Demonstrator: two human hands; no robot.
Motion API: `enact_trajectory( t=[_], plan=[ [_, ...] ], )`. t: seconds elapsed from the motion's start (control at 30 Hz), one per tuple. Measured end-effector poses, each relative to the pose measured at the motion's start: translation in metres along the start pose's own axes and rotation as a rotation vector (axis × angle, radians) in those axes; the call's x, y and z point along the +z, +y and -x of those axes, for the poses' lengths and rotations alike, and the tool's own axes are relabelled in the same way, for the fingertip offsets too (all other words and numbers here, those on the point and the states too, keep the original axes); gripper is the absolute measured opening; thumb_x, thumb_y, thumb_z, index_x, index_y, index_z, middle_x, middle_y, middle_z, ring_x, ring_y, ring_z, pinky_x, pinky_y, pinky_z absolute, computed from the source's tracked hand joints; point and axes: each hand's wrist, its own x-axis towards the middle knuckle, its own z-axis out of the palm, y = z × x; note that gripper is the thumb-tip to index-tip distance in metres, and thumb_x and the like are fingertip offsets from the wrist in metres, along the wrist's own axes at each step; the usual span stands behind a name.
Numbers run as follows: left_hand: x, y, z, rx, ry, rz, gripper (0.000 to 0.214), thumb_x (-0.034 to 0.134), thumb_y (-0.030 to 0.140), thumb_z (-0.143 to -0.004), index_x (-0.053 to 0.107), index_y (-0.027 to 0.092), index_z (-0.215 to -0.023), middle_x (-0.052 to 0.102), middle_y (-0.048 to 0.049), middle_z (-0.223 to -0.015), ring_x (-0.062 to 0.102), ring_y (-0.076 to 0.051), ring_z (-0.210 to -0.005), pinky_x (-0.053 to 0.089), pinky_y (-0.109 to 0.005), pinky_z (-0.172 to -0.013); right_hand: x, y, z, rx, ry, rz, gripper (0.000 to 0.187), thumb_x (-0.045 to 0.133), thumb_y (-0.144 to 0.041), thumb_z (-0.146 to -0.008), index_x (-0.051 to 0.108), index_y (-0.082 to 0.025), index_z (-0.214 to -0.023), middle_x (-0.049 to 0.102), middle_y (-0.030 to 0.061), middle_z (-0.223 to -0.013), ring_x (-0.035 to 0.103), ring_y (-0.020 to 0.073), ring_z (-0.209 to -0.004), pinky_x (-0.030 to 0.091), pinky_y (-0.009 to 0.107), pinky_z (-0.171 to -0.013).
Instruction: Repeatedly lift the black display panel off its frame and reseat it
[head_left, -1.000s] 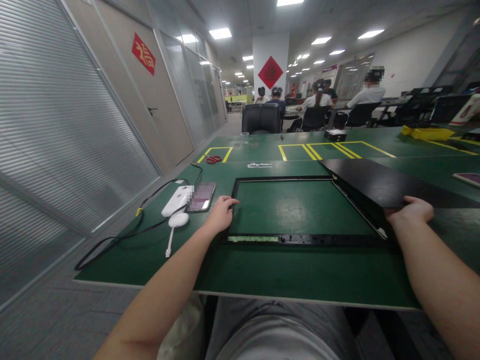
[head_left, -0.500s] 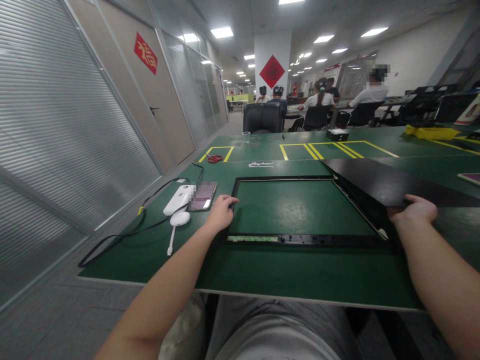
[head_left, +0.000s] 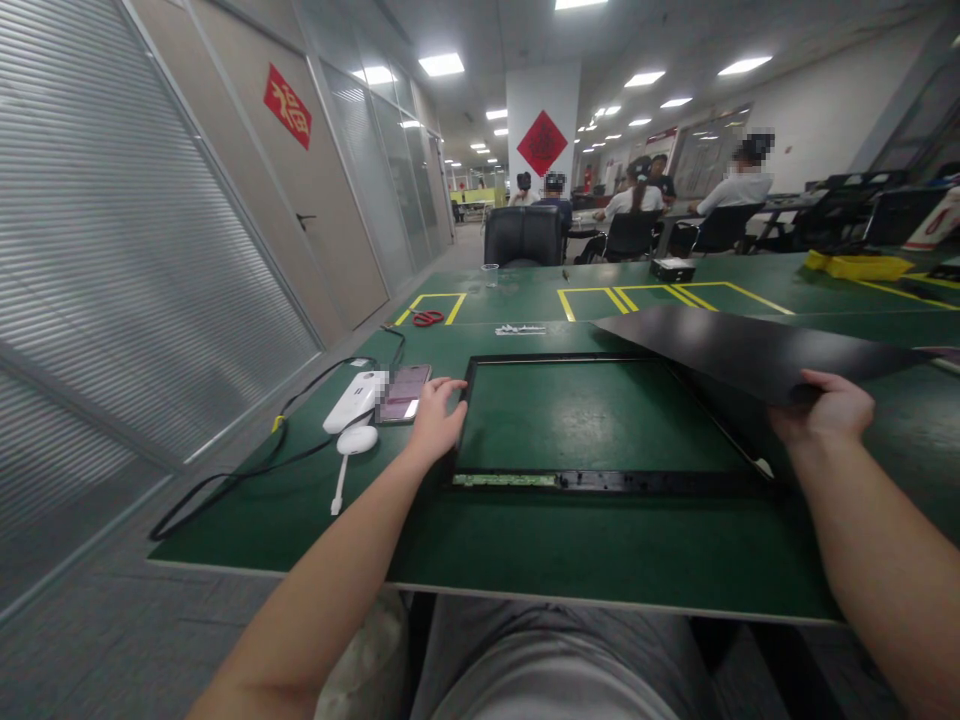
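Observation:
A thin black frame (head_left: 645, 481) lies flat on the green table (head_left: 570, 560), with a green circuit strip (head_left: 510, 480) at the left of its near bar. My left hand (head_left: 439, 420) is at the frame's left side, fingers apart; whether the fingertips touch the bar I cannot tell. On the right, my right hand (head_left: 829, 408) grips the near edge of a flat dark panel (head_left: 735, 350), thumb on top and the other fingers beneath. The panel is tilted and raised, and it hides the frame's far right corner.
Left of the frame are a phone (head_left: 405, 393), a white device (head_left: 352, 402), a white round adapter (head_left: 357, 439) and a black cable (head_left: 217, 480). Farther back are red-handled scissors (head_left: 428, 318), small white pieces (head_left: 521, 329), a clear cup (head_left: 490, 274) and a black box (head_left: 673, 270). Several people sit beyond.
The dark panel has shifted left over the frame's right side and changed its tilt, still in my right hand. My left fingers have spread and lifted from the frame's left bar.

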Motion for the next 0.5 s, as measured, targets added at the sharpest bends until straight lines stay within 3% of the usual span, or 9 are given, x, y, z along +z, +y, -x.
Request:
enact_trajectory(
  t=[0.17,0.33,0.5],
  plan=[
    [0.000,0.004,-0.003,-0.125,0.047,0.241,0.031,0.063,0.026,-0.082,0.068,0.020,-0.112,0.063,-0.0110,-0.120,0.061,-0.025,-0.113,0.050,-0.043,-0.102,0.002,-0.006,0.013,0.054,-0.113,0.101,0.015,0.052,-0.010,-0.057,0.052,-0.018,-0.069,0.060,0.0040,-0.079,0.059,0.0152,-0.067,0.057,0.031,-0.056],
    [0.001,0.004,-0.008,-0.286,0.105,0.583,0.032,0.068,0.033,-0.080,0.066,0.018,-0.108,0.068,-0.0110,-0.117,0.063,-0.024,-0.117,0.047,-0.039,-0.104,0.005,-0.004,0.016,0.117,-0.129,0.094,0.014,0.053,-0.013,-0.055,0.045,-0.020,-0.065,0.058,0.0032,-0.072,0.060,0.0176,-0.065,0.059,0.042,-0.065],
    [-0.003,0.011,-0.009,-0.462,0.130,0.925,0.020,0.067,0.029,-0.082,0.065,0.018,-0.098,0.071,-0.0085,-0.102,0.070,-0.017,-0.099,0.051,-0.031,-0.100,0.012,-0.006,0.031,0.185,-0.218,0.084,0.020,0.052,-0.015,-0.058,0.060,-0.016,-0.076,0.068,0.0087,-0.086,0.067,0.0230,-0.078,0.060,0.046,-0.076]
  ],
)
